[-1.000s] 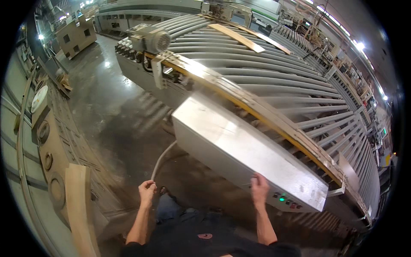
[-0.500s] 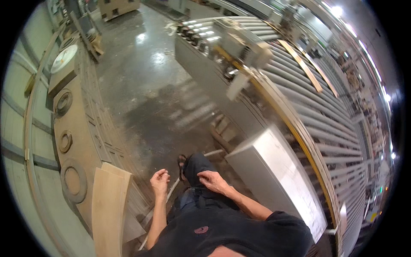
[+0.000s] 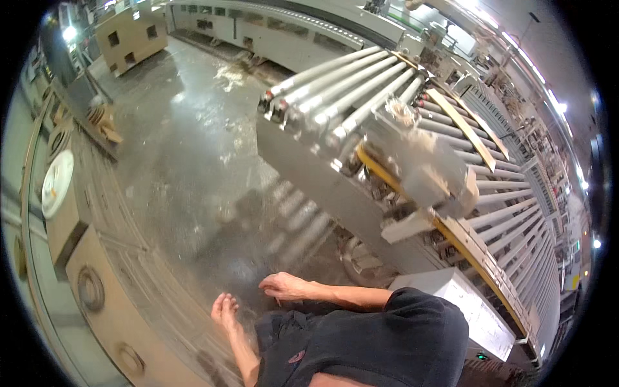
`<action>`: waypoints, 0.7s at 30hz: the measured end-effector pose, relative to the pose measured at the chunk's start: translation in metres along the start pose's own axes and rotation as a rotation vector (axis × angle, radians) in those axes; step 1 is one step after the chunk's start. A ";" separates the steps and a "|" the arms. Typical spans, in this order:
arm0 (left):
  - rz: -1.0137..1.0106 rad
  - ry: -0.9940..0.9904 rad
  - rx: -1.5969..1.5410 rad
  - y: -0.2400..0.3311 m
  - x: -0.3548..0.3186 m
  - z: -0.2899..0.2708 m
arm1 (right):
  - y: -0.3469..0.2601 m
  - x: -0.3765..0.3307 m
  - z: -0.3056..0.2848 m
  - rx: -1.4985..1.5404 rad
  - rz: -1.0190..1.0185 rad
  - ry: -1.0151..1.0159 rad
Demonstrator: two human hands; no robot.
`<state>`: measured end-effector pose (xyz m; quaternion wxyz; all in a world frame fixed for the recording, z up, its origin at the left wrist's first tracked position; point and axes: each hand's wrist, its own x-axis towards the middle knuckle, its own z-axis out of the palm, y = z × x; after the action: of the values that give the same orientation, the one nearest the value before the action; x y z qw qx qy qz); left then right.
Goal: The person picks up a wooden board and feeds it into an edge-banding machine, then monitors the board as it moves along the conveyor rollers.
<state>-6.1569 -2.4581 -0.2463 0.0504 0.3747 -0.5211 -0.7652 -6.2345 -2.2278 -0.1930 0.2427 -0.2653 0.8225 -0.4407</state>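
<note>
My left hand [image 3: 225,312] is raised in front of my body at the lower middle, its fingers loosely bent and a little apart, with nothing visible in it. Just right of it and slightly farther out, my right hand [image 3: 284,286] hangs over the floor with fingers drooping and the thumb apart from them. I see nothing held there either, though its palm is hidden. Neither hand touches anything. Nearest to the right forearm stands a white box-shaped cabinet [image 3: 445,284] beside a roller conveyor [image 3: 361,84].
Two narrow wood strips [image 3: 461,126] lie on the rollers. A yellow-edged rail [image 3: 471,248] runs along the conveyor's near side. Along the left wall are brown boards with rings [image 3: 91,288] and a white disc [image 3: 58,184]. A brown crate [image 3: 132,39] stands far left on the concrete floor [image 3: 187,148].
My view has shifted forward along the aisle, with the conveyor's end closer. The pale curved boards at lower left have left the view. My hands are nearer each other; both look empty.
</note>
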 end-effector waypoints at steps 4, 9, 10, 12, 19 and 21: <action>0.001 0.013 0.067 0.052 0.095 0.029 | -0.009 0.108 -0.065 0.080 0.008 0.088; -0.021 -0.023 0.086 0.120 0.213 0.085 | 0.008 0.225 -0.135 0.120 -0.040 0.249; -0.014 -0.005 0.085 0.130 0.239 0.090 | 0.005 0.246 -0.146 0.127 -0.052 0.236; 0.008 -0.035 0.120 0.156 0.302 0.110 | 0.002 0.291 -0.171 0.194 0.081 0.266; 0.098 -0.316 0.328 0.287 0.484 0.244 | 0.016 0.423 -0.232 0.361 0.245 0.398; 0.126 -0.423 0.406 0.310 0.521 0.295 | 0.005 0.447 -0.265 0.404 0.244 0.492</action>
<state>-6.8101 -2.6178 -0.2068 -0.0877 0.1765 -0.6846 -0.7017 -6.7347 -2.3583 -0.1406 0.1357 0.0027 0.7781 -0.6133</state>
